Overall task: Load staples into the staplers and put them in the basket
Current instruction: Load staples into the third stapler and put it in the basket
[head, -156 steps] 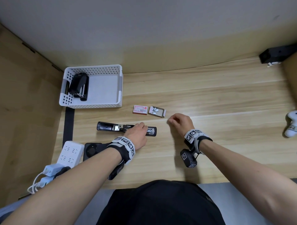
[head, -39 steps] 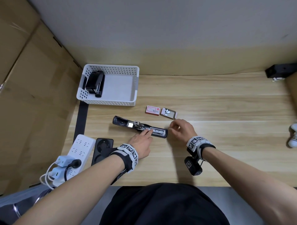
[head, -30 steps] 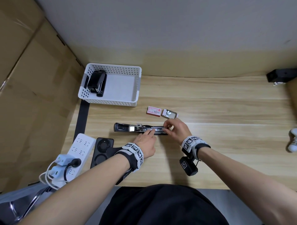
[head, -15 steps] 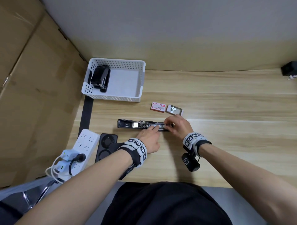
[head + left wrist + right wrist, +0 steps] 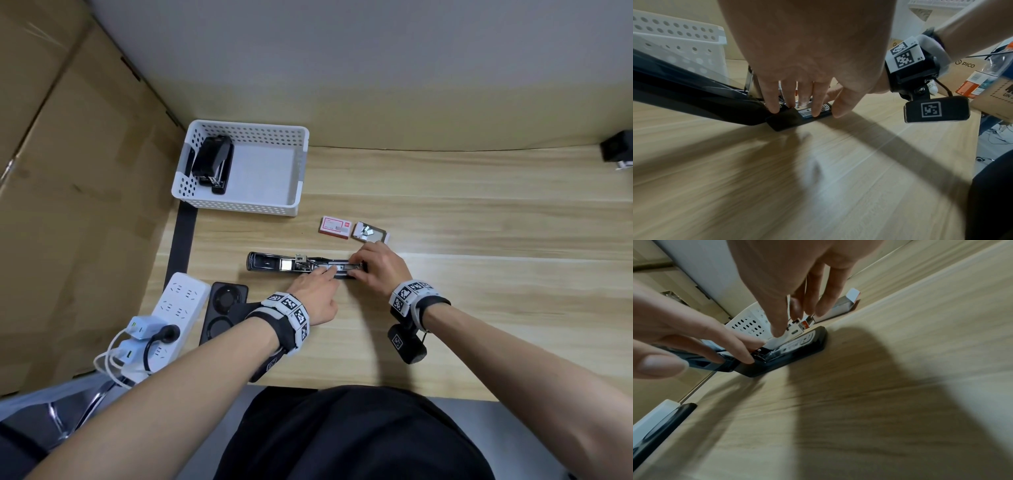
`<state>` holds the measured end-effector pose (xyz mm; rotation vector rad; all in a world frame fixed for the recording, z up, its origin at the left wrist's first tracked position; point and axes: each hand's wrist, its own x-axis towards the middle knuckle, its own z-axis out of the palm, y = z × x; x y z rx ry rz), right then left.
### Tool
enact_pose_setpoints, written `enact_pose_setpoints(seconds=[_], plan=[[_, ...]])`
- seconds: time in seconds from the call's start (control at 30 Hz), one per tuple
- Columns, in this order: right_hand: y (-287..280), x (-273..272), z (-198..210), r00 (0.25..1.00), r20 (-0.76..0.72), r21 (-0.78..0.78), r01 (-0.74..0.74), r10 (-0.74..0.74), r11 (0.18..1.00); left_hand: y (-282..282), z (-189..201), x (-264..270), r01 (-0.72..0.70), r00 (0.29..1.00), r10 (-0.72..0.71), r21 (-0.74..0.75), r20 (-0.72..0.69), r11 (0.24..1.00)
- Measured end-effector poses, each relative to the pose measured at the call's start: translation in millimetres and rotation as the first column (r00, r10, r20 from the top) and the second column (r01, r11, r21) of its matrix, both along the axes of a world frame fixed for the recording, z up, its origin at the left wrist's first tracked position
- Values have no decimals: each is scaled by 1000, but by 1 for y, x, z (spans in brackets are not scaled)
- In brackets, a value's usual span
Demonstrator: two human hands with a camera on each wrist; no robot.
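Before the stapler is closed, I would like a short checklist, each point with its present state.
1. Open stapler lies flat on the table: ok.
2. Left hand fingers press on its base: ok.
3. Right hand at the magazine end: ok.
4. Staples seated fully in the channel: cannot tell.
5. White basket has room beside the black stapler inside: ok.

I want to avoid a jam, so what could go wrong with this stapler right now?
1. The right hand is working a staple strip into the open stapler; a tilted strip could jam.
2. The left hand only presses the stapler with straight fingers; it may slide on the table.
3. The open staple box lies close behind the right hand and could be knocked.
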<state>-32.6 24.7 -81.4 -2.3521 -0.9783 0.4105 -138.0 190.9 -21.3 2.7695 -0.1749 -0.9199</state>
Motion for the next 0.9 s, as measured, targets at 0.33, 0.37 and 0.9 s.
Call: enact_pose_setpoints(seconds=[0.33, 0.37, 0.9], plan=[[-1, 0, 13, 972, -128, -135, 178, -195, 975, 1, 3, 3, -20, 1000, 19, -21, -19, 1000], [1, 0, 14, 972, -124, -163, 177, -198, 971, 2, 2, 4, -17, 1000, 16, -22, -20, 1000], [29, -10, 1, 806, -336, -214, 438, -487, 873, 13, -4, 2, 51, 999, -52, -59, -8, 997]])
